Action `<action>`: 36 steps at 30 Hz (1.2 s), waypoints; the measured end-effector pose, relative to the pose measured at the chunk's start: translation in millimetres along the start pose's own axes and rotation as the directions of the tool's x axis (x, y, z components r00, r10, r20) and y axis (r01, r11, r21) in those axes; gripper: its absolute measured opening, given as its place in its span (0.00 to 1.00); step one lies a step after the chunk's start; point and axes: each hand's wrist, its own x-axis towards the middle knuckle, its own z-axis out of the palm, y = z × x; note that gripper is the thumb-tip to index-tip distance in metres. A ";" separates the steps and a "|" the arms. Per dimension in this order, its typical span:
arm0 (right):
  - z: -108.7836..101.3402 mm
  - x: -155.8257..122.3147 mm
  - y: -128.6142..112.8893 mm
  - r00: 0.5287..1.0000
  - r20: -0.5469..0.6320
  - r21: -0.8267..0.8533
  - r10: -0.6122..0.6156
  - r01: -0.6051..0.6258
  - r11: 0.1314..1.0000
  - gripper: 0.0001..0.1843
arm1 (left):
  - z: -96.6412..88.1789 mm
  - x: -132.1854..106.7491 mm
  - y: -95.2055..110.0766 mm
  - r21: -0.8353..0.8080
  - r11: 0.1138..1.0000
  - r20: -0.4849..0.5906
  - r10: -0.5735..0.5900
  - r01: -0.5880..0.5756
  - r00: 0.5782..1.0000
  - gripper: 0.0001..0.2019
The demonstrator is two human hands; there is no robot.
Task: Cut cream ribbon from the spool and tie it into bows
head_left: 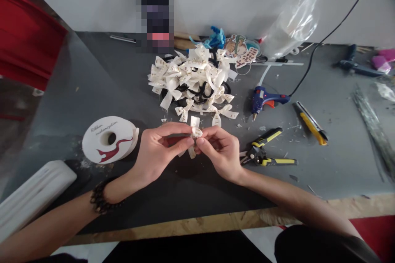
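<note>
Between the fingertips of both hands is a small white ribbon bow (196, 132) with printed letters, one tail pointing up and others hanging below. My left hand (163, 148) pinches its left side. My right hand (219, 148) pinches the right side, its lower fingers curled and partly hidden. Just beyond the hands lies a pile of white ribbon bows (191, 76) with black hair ties among them. A ribbon spool (108, 139) with a white printed face lies left of my left hand. Wire strippers (262, 150) with yellow and black handles rest beside my right hand.
At right are a blue glue gun (265, 98) with a black cord, a yellow utility knife (311, 123) and a bundle of thin wires (373, 127). A white block (37, 197) lies at left. A clear plastic bag (296, 20) and blue pipe cleaners (216, 38) are at the back.
</note>
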 end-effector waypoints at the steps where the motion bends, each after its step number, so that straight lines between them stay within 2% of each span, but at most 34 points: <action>1: -0.1 -0.2 0.0 1.000 0.004 -0.006 -0.002 0.002 1.000 0.14 | -0.2 1.1 -1.5 -0.022 1.000 0.016 -0.015 0.015 1.000 0.09; 4: -0.5 -0.7 -0.1 1.000 0.019 -0.019 -0.018 0.019 1.000 0.12 | -1.4 3.9 -4.2 -0.053 0.999 0.075 -0.001 0.005 0.997 0.08; 7: -0.7 -1.1 -1.3 0.999 0.025 -0.013 -0.037 0.038 0.999 0.10 | -2.4 4.2 -2.4 -0.034 0.999 0.089 0.040 -0.037 0.995 0.06; 11: -2.0 0.2 -4.0 0.997 -0.015 -0.088 -0.073 0.072 0.994 0.11 | -3.9 2.7 3.8 0.122 0.985 0.072 0.116 -0.125 0.991 0.04; 14: -4.3 3.0 -6.3 0.984 -0.042 -0.165 -0.171 0.162 0.973 0.10 | -5.7 3.3 7.2 0.244 0.942 0.076 0.218 -0.230 0.973 0.04; 16: -5.5 5.1 -7.7 0.973 -0.025 -0.193 -0.229 0.220 0.956 0.15 | -6.4 4.4 8.2 0.321 0.906 0.109 0.254 -0.276 0.961 0.05; 18: -5.9 6.9 -8.7 0.972 0.036 -0.215 -0.233 0.236 0.948 0.19 | -6.3 5.6 7.5 0.373 0.879 0.150 0.258 -0.296 0.955 0.05; 20: -6.3 8.8 -9.6 0.980 0.056 -0.242 -0.191 0.199 0.950 0.13 | -5.3 6.4 5.3 0.401 0.869 0.153 0.250 -0.291 0.956 0.05; 23: -10.4 14.5 -13.8 0.988 0.005 -0.343 -0.151 0.144 0.928 0.09 | -2.7 6.6 0.4 0.506 0.831 0.099 0.209 -0.230 0.973 0.05; 25: -17.4 20.8 -20.1 0.984 0.037 -0.474 -0.173 0.170 0.864 0.10 | -0.8 5.8 -2.4 0.609 0.767 0.099 0.178 -0.201 0.979 0.04; 27: -26.8 27.6 -28.1 0.974 0.131 -0.594 -0.182 0.224 0.772 0.12 | 0.6 4.5 -4.5 0.687 0.699 0.144 0.140 -0.201 0.980 0.04; 29: -35.6 32.3 -35.1 0.967 0.222 -0.671 -0.122 0.242 0.700 0.16 | 1.4 3.6 -6.1 0.718 0.667 0.193 0.087 -0.201 0.977 0.07; 32: -40.6 33.6 -39.1 0.942 0.333 -0.757 0.036 0.245 0.605 0.21 | 0.8 4.2 -6.6 0.724 0.669 0.229 0.000 -0.171 0.973 0.12; 34: -38.0 32.2 -38.2 0.913 0.395 -0.769 0.103 0.267 0.580 0.11 | -0.9 5.7 -4.9 0.713 0.688 0.233 -0.055 -0.132 0.971 0.15; 35: -35.9 31.6 -37.5 0.905 0.412 -0.754 0.104 0.275 0.596 0.05 | -2.0 6.6 -3.6 0.694 0.712 0.231 -0.083 -0.104 0.969 0.18; 36: -33.9 31.3 -37.1 0.905 0.416 -0.725 0.083 0.275 0.631 0.03 | -3.3 7.5 -2.1 0.659 0.749 0.226 -0.109 -0.070 0.968 0.20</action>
